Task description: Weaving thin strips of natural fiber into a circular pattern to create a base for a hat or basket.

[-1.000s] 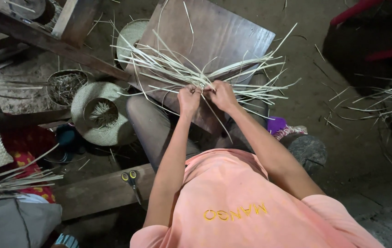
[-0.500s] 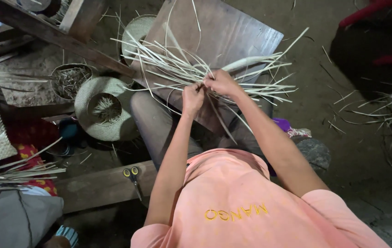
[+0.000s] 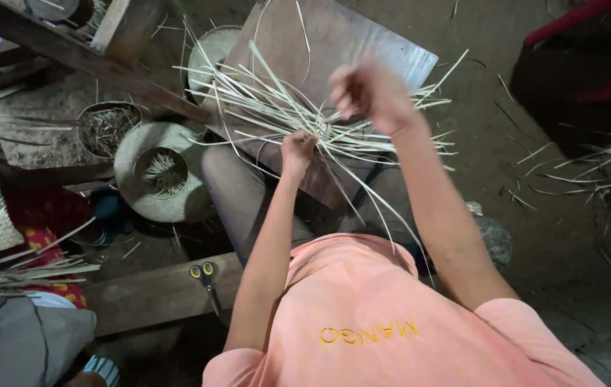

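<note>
A wooden board lies across my lap with a fan of pale straw strips spread on it. My left hand pinches the strips where they cross at the middle. My right hand is raised above the board, blurred, with its fingers closed; it seems to grip a thin strip. One long strip trails from the crossing back toward my pink shirt.
A woven straw hat and a bowl of scraps sit at left, a second hat behind the board. Yellow-handled scissors rest on a plank. Loose strips litter the right floor. Another person's grey clothing is bottom left.
My right hand has left the crossing of the strips and risen up and to the right. My left hand stays on the crossing.
</note>
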